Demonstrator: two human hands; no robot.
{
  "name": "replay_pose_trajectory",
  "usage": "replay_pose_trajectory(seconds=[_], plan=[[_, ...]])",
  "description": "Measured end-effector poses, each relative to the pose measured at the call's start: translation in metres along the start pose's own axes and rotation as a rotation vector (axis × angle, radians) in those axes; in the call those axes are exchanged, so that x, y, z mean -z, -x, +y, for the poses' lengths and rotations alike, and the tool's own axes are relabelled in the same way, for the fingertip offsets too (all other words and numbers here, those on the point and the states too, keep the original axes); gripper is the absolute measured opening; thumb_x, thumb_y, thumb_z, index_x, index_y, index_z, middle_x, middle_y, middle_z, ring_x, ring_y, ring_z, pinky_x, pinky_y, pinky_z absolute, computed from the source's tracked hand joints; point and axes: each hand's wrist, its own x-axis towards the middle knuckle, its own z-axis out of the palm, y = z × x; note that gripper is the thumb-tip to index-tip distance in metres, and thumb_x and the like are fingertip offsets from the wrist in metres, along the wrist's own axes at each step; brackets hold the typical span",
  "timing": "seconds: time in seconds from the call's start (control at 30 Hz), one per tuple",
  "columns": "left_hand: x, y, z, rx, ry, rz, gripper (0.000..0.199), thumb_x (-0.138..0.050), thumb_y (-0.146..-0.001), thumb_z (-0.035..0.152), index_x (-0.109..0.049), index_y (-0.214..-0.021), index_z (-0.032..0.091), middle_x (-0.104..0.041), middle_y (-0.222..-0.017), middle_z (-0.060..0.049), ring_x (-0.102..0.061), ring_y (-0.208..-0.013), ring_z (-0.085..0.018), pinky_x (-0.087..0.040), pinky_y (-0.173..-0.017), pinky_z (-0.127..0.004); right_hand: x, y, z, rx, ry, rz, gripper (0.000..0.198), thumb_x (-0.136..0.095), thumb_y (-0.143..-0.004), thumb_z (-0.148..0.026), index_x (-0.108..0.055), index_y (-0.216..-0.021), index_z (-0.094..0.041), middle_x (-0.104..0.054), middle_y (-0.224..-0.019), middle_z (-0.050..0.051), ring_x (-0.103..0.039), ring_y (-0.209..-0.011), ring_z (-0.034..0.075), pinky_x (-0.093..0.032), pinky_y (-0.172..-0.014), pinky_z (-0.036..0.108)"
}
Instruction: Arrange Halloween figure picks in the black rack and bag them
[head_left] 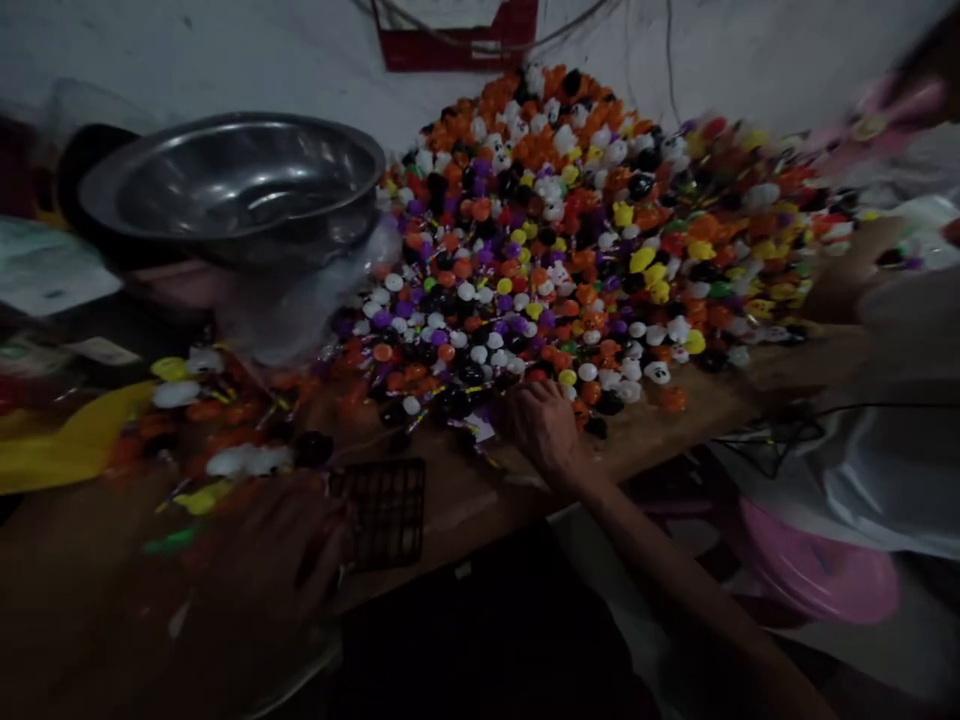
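My right hand [547, 430] reaches to the front edge of a big heap of small coloured plastic figures [517, 290]. Its fingers are bent down and closed among the pieces; what they grip is hidden. Beside its fingertips lies a small pale tag [480, 427] among thin striped sticks. At the lower left, my left hand [277, 550] is dark and blurred, with curled fingers around something I cannot make out. It is next to a black grid tray [382, 512], and a smaller group of figures [247, 460] lies just beyond it.
A steel basin [247, 185] stands at the back left, with clear plastic [292, 310] below it. Yellow material [67, 440] lies at the left. Another person's arm [847, 275] reaches to the heap's right side. A pink stool [821, 560] stands below the wooden table's edge [480, 520].
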Motion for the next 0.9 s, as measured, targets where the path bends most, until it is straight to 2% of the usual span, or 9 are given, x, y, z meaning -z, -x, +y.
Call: replay_pose_trajectory(seconds=[0.13, 0.23, 0.33, 0.47, 0.53, 0.6, 0.7, 0.8, 0.9], plan=[[0.000, -0.012, 0.003, -0.067, -0.043, -0.038, 0.015, -0.050, -0.099, 0.023, -0.063, -0.107, 0.022, -0.073, -0.101, -0.007, -0.066, -0.106, -0.029, -0.054, -0.095, -0.046, 0.019, 0.003, 0.021, -0.066, -0.010, 0.113, 0.016, -0.058, -0.099, -0.025, -0.070, -0.091, -0.018, -0.070, -0.092, 0.009, -0.058, -0.088, 0.022, -0.038, -0.085, 0.037], [0.005, -0.016, 0.005, -0.039, -0.056, -0.082, 0.016, -0.049, -0.100, 0.024, -0.064, -0.106, 0.021, -0.073, -0.100, -0.008, -0.066, -0.106, -0.030, -0.053, -0.092, -0.046, 0.022, 0.010, 0.033, -0.061, -0.070, 0.072, 0.020, -0.054, -0.100, -0.024, -0.070, -0.090, -0.019, -0.068, -0.087, 0.008, -0.057, -0.079, 0.020, -0.037, -0.077, 0.034], [0.006, -0.015, 0.006, 0.031, -0.076, -0.100, 0.021, -0.047, -0.101, 0.029, -0.065, -0.107, 0.021, -0.073, -0.103, -0.009, -0.065, -0.108, -0.032, -0.052, -0.092, -0.047, 0.017, 0.019, 0.033, 0.012, -0.146, 0.043, 0.025, -0.050, -0.102, -0.024, -0.072, -0.091, -0.018, -0.068, -0.086, 0.008, -0.059, -0.077, 0.019, -0.038, -0.074, 0.032], [0.003, -0.012, 0.007, 0.109, -0.084, -0.107, 0.024, -0.044, -0.102, 0.031, -0.065, -0.105, 0.020, -0.073, -0.101, -0.010, -0.063, -0.113, -0.033, -0.052, -0.091, -0.047, 0.011, 0.003, -0.002, 0.158, -0.173, 0.118, 0.026, -0.048, -0.102, -0.021, -0.073, -0.105, -0.015, -0.069, -0.097, 0.011, -0.060, -0.087, 0.022, -0.042, -0.080, 0.033], [0.002, -0.011, 0.008, 0.156, -0.068, -0.120, 0.025, -0.044, -0.102, 0.031, -0.066, -0.102, 0.019, -0.072, -0.099, -0.010, -0.061, -0.115, -0.035, -0.052, -0.091, -0.049, 0.006, -0.022, -0.032, 0.270, -0.132, 0.020, 0.027, -0.048, -0.101, -0.020, -0.072, -0.111, -0.014, -0.070, -0.104, 0.013, -0.059, -0.098, 0.025, -0.043, -0.087, 0.036], [0.002, -0.012, 0.009, 0.157, -0.057, -0.118, 0.025, -0.044, -0.102, 0.030, -0.067, -0.101, 0.018, -0.072, -0.097, -0.010, -0.061, -0.114, -0.035, -0.054, -0.092, -0.050, 0.000, -0.049, -0.062, 0.355, -0.068, -0.155, 0.028, -0.049, -0.102, -0.021, -0.073, -0.114, -0.014, -0.070, -0.109, 0.016, -0.056, -0.108, 0.029, -0.043, -0.093, 0.040], [0.004, -0.012, 0.011, 0.114, -0.072, -0.105, 0.023, -0.046, -0.102, 0.026, -0.067, -0.102, 0.016, -0.073, -0.098, -0.010, -0.061, -0.116, -0.032, -0.054, -0.098, -0.048, -0.015, -0.081, -0.094, 0.348, 0.027, -0.317, 0.031, -0.047, -0.101, -0.016, -0.074, -0.116, -0.014, -0.068, -0.121, 0.020, -0.051, -0.119, 0.032, -0.041, -0.097, 0.044], [0.006, -0.010, 0.012, 0.101, -0.110, -0.100, 0.022, -0.048, -0.101, 0.023, -0.068, -0.106, 0.014, -0.073, -0.101, -0.010, -0.059, -0.122, -0.032, -0.053, -0.104, -0.048, -0.029, -0.097, -0.104, 0.295, 0.087, -0.325, 0.036, -0.043, -0.100, -0.012, -0.075, -0.115, -0.013, -0.065, -0.126, 0.021, -0.049, -0.121, 0.033, -0.039, -0.100, 0.046], [0.008, -0.008, 0.011, 0.117, -0.112, -0.115, 0.024, -0.049, -0.101, 0.023, -0.068, -0.110, 0.013, -0.074, -0.105, -0.011, -0.058, -0.125, -0.033, -0.053, -0.105, -0.049, -0.035, -0.101, -0.100, 0.323, 0.058, -0.288, 0.034, -0.043, -0.099, -0.013, -0.076, -0.108, -0.014, -0.066, -0.118, 0.018, -0.049, -0.115, 0.031, -0.037, -0.099, 0.045]])
